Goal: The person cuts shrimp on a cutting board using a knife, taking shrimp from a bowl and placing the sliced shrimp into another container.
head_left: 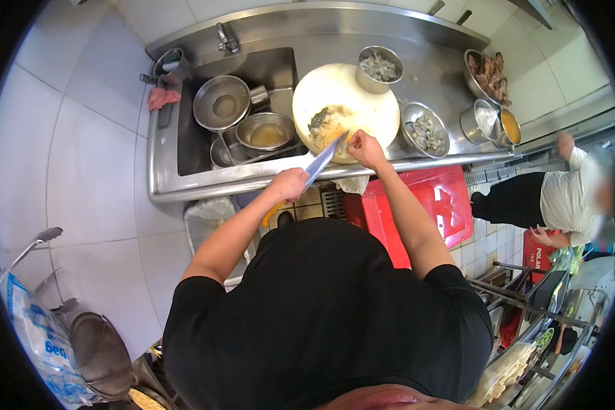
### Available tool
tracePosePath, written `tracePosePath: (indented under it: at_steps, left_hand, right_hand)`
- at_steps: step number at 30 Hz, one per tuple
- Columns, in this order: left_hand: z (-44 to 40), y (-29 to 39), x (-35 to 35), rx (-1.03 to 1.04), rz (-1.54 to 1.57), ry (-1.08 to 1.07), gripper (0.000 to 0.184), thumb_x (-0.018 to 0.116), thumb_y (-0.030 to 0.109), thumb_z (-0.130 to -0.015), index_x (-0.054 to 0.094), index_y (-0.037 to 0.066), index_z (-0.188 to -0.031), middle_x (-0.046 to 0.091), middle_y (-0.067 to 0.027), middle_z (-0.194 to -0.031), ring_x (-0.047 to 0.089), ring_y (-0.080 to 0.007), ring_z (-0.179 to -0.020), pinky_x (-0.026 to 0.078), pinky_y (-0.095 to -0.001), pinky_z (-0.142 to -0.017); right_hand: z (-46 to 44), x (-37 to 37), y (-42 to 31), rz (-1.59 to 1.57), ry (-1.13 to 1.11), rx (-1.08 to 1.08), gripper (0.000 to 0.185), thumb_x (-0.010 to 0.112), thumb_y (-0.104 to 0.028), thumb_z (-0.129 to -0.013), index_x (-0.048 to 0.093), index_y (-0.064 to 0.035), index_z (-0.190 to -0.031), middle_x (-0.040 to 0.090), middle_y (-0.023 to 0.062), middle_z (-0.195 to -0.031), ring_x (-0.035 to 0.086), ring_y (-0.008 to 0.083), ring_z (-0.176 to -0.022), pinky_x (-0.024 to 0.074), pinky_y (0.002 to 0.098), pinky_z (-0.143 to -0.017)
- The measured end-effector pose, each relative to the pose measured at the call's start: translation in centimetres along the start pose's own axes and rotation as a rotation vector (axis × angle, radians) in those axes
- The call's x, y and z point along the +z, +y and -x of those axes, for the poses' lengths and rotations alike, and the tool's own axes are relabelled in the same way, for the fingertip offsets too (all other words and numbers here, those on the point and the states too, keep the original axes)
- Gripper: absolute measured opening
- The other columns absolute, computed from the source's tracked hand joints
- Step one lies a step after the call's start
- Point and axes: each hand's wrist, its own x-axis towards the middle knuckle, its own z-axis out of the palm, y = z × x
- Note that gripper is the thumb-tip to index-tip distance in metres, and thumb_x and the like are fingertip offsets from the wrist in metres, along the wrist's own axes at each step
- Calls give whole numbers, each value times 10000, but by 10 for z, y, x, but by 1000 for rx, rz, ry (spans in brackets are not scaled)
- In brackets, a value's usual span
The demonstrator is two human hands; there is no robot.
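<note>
My left hand [290, 185] is closed around the handle of a knife [324, 158], whose blade points up and right over the near edge of a round cutting board [342, 82]. Close to the blade tip, my right hand [366, 149] has its fingers pinched together; what they hold is too small to make out. Dark and orange-brown scraps [324, 126] lie on the board beside the blade. A metal pot of shrimp [379, 67] stands at the board's far right edge. Right of the board is a bowl of greyish shrimp [426, 134].
At left, a sink [280, 61] holds a colander [221, 102] and pans. Metal containers and a bowl of browned meat [488, 76] stand at the right. Below the counter is a red bin [417, 205]. Another person [567, 198] is at the far right.
</note>
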Motion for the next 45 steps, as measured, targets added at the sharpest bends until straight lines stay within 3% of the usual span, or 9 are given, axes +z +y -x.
tracePosePath:
  at_steps: [3,4,13,26,31,33,37,41,45]
  left_hand:
    - [-6,-9,-5,152,-480,127,383,402,327,-1028,623,17,-1062,688,-254,-985,670,-424,-917,512,-520,-853]
    - [-10,-10,-13,55,-404,165,408,397,342,-1028,631,16,-1096,672,-269,-1072,644,-422,-1031,482,-528,-919]
    - [-2,-15,-23,178,-347,259,378,394,315,-1035,609,7,-1074,686,-277,-970,651,-470,-942,492,-555,-877]
    - [-7,-28,-27,151,-390,82,395,408,322,-1030,623,-8,-1070,671,-290,-1064,634,-465,-1018,481,-542,-918]
    - [-14,-35,-23,86,-341,67,389,418,330,-1024,621,2,-1068,674,-289,-1048,638,-458,-1019,484,-533,-926]
    - [-12,-31,-25,60,-333,57,393,426,339,-1017,623,3,-1066,673,-287,-1044,639,-457,-1015,485,-526,-925]
    - [-19,-39,-23,57,-348,76,387,451,352,-1000,625,10,-1055,674,-280,-1031,650,-443,-983,488,-519,-899]
    - [-14,-31,-17,51,-280,75,376,459,350,-999,623,15,-1047,676,-280,-1015,647,-455,-967,492,-523,-878]
    - [-13,-3,-16,25,-332,111,332,511,324,-982,600,7,-1020,677,-286,-963,644,-469,-935,495,-542,-837]
  right_hand:
    - [0,0,0,-24,9,21,320,752,-152,-761,583,-42,-1010,670,110,-853,660,289,-812,530,380,-779]
    - [1,-1,-2,-25,14,23,320,752,-152,-761,583,-42,-1010,670,110,-853,660,289,-812,530,380,-779]
    - [11,-6,-39,-32,229,-255,268,671,4,-783,561,-32,-1025,615,127,-924,627,281,-883,521,378,-796]
    - [-33,-80,-95,-213,629,-95,205,740,-116,-795,627,-9,-927,618,76,-759,576,165,-675,494,312,-653]
    - [-111,-154,-96,-10,822,-197,283,746,-226,-801,672,-21,-982,664,117,-833,660,277,-795,537,378,-764]
    - [-125,-177,-81,104,950,-240,316,742,-268,-809,684,-28,-1007,678,129,-860,680,308,-845,544,399,-805]
    - [-122,-214,-9,31,745,39,410,733,-357,-795,678,-35,-1043,713,168,-942,682,346,-923,536,433,-854]
    - [-83,-192,93,116,681,308,388,720,-343,-800,683,-40,-1040,716,179,-1033,678,352,-995,529,430,-887]
    - [-18,-139,137,158,683,378,413,646,-198,-815,592,13,-1167,624,290,-1137,605,450,-1084,491,490,-950]
